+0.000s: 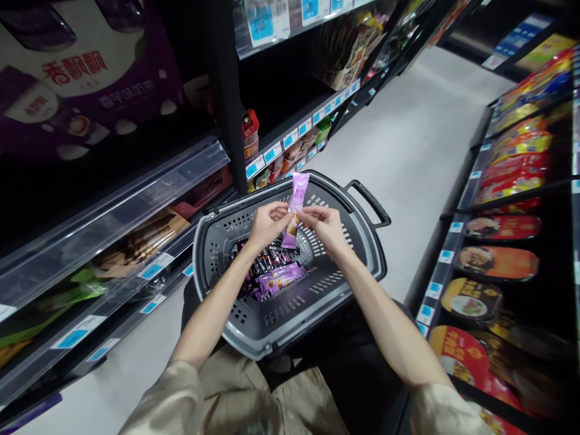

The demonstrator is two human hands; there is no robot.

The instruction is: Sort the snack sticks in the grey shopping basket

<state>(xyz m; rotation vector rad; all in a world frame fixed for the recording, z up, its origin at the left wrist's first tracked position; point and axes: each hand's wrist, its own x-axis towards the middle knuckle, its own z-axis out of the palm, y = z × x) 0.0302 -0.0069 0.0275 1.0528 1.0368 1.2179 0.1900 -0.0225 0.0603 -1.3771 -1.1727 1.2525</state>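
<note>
A slim purple snack packet (pixel 297 199) stands upright over a grey shopping basket (pixel 362 241). My left hand (pixel 268 225) pinches its left edge and my right hand (pixel 324 226) pinches its right edge, both at mid-height. Below them, inside the basket, lie more purple packets (pixel 280 279) and several small dark wrapped bars (pixel 267 261). The basket rests on my lap, its black handle (pixel 372 203) folded toward the far side.
Store shelves with blue price tags run along the left, carrying boxed goods (pixel 140 238) and a purple carton (pixel 86 78) above. On the right, shelves hold red and yellow packaged food (pixel 498 263). A pale floor aisle (pixel 421 139) stretches ahead between them.
</note>
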